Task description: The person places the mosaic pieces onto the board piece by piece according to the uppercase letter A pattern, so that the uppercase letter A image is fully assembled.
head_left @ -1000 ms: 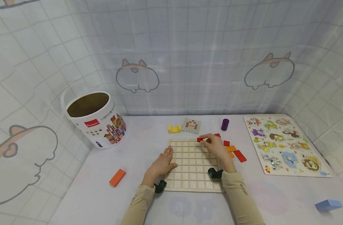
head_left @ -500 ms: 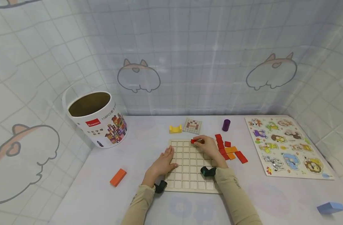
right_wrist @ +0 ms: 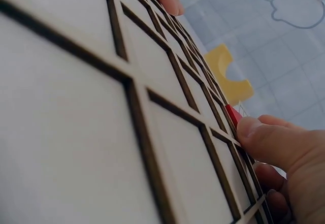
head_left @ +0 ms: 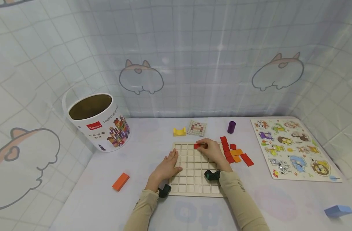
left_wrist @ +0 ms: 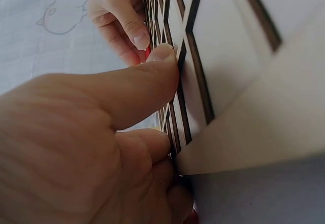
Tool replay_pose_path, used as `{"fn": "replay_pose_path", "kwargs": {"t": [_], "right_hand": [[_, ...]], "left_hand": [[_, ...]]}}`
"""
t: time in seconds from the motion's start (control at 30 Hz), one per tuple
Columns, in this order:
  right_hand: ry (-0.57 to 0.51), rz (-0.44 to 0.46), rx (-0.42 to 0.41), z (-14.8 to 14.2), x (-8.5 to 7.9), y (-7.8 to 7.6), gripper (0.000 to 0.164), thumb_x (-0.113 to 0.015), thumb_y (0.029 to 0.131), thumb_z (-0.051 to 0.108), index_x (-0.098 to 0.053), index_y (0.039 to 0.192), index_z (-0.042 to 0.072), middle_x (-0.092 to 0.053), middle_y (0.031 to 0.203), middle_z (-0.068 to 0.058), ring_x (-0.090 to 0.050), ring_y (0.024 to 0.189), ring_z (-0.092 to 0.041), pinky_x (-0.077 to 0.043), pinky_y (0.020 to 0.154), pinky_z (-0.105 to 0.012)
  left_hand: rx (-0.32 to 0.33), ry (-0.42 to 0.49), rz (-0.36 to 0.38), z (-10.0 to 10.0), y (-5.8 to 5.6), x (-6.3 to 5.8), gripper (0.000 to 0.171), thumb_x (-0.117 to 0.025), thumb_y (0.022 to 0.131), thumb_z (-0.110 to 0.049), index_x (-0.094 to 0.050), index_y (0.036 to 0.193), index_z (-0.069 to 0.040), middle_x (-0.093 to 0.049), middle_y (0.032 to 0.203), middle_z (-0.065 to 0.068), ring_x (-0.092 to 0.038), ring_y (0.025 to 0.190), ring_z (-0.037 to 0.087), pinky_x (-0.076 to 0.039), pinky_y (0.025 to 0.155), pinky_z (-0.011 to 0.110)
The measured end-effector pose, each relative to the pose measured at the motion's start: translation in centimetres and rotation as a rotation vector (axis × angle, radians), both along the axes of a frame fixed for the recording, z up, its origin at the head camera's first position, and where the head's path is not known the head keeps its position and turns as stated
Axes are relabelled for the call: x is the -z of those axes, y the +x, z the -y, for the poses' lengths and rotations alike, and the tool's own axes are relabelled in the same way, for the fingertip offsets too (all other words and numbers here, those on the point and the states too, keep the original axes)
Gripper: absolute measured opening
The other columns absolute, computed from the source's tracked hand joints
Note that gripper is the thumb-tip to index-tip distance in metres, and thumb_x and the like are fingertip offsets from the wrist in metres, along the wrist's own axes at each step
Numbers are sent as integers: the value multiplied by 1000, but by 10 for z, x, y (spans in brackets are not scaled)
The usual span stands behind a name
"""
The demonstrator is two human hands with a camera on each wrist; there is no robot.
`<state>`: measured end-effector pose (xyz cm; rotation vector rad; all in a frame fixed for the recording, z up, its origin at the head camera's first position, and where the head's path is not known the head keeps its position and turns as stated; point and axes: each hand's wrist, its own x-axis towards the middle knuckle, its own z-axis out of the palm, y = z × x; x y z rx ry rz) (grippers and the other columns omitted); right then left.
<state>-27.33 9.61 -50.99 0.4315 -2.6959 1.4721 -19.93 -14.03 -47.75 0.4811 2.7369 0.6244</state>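
Note:
A wooden grid board (head_left: 191, 175) lies flat on the table. My left hand (head_left: 166, 167) rests along its left edge, the fingers straight and the thumb on the grid. At the board's far row, my right hand (head_left: 212, 151) pinches a small red square tile (head_left: 196, 146) between thumb and fingers. In the right wrist view the red tile (right_wrist: 233, 114) shows beside the thumb tip, at the grid's edge; whether it sits down in a cell I cannot tell. Several red tiles (head_left: 227, 153) and a few orange tiles (head_left: 236, 153) lie right of the board.
Behind the board are a yellow notched block (head_left: 179, 132), a pattern card (head_left: 197, 128) and a purple cylinder (head_left: 231, 127). An animal puzzle board (head_left: 294, 150) lies at right, with a blue block (head_left: 338, 210) nearer. A white bucket (head_left: 106, 131) and an orange block (head_left: 121, 182) are at left.
My right hand has moved left along the board's far row with the red tile, uncovering more red tiles at right. My left hand stays in place.

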Motion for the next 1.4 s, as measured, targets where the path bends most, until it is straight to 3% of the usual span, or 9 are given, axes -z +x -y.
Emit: {"fn": "replay_pose_path", "kwargs": {"t": [0.27, 0.43, 0.7, 0.93, 1.13, 1.4], "right_hand": [[23, -5, -29, -1, -2, 8, 29, -70, 88, 13, -70, 117, 10, -69, 96, -7, -56, 80, -15, -48, 74, -28], [0, -24, -5, -6, -6, 10, 30, -67, 91, 16, -68, 120, 10, -71, 99, -9, -61, 82, -17, -50, 70, -25], [-62, -3, 136, -36, -18, 11, 32, -65, 93, 18, -67, 124, 10, -69, 100, -18, -64, 89, -28, -50, 69, -26], [-103, 22, 298, -75, -22, 15, 31, -63, 94, 20, -66, 124, 9, -69, 115, -16, -62, 94, -23, -48, 70, -16], [-86, 39, 381, -100, -18, 16, 33, -60, 96, 20, -64, 126, 6, -69, 114, -18, -62, 95, -26, -47, 68, -11], [-15, 174, 387, -126, -14, 24, 37, -57, 97, 22, -60, 129, 5, -61, 125, -21, -56, 109, -32, -48, 90, -33]], "left_hand": [[6, 2, 2, 0, 2, 0, 74, -55, 98, -30, -18, 152, 6, -8, 162, 21, -11, 150, 36, -16, 121, 52], [2, 15, -7, 0, 3, -3, 74, -55, 98, -29, -19, 151, 7, -8, 162, 22, -12, 150, 37, -17, 121, 53], [11, 14, -17, -1, 2, -3, 73, -54, 98, -30, -19, 151, 7, -9, 162, 22, -13, 150, 37, -17, 121, 53], [1, 15, -21, 0, 2, 1, 74, -55, 98, -30, -21, 151, 8, -9, 162, 22, -13, 150, 37, -17, 121, 53], [2, 14, -23, 0, 2, 3, 74, -55, 98, -31, -20, 151, 7, -9, 162, 22, -12, 150, 37, -17, 121, 53], [4, 15, -20, 1, 2, 3, 74, -55, 98, -30, -19, 151, 7, -8, 162, 21, -12, 150, 37, -17, 121, 53]]}}
